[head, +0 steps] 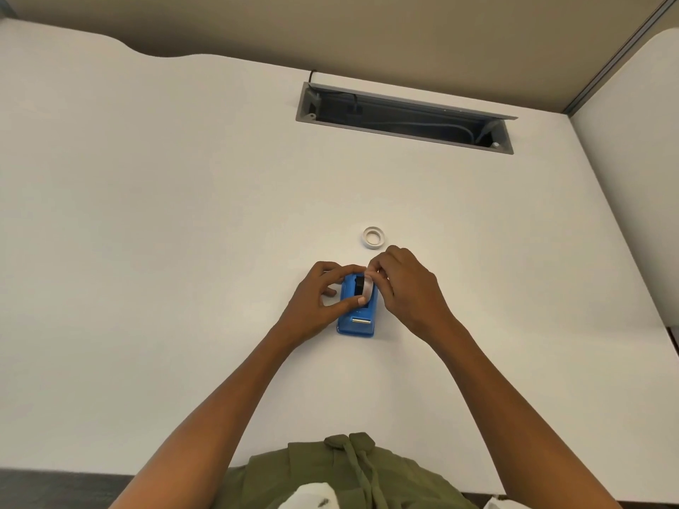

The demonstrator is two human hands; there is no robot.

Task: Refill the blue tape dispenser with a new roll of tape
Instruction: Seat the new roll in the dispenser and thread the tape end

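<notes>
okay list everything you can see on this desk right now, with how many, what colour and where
tape dispenser: one, blue, on the desk near the middle, between the hands
tape roll: one, whitish, at the dispenser's open well, in the right hand's grip
empty ring: one, white, flat on the desk just beyond the hands
cable tray: one, grey, set into the far part of the desk, lid open, cables inside
desk: one, white
left hand: one, steadying the dispenser, thumb across its top
right hand: one, pinching the tape roll
clothing: green top with drawstring, bottom edge
</notes>
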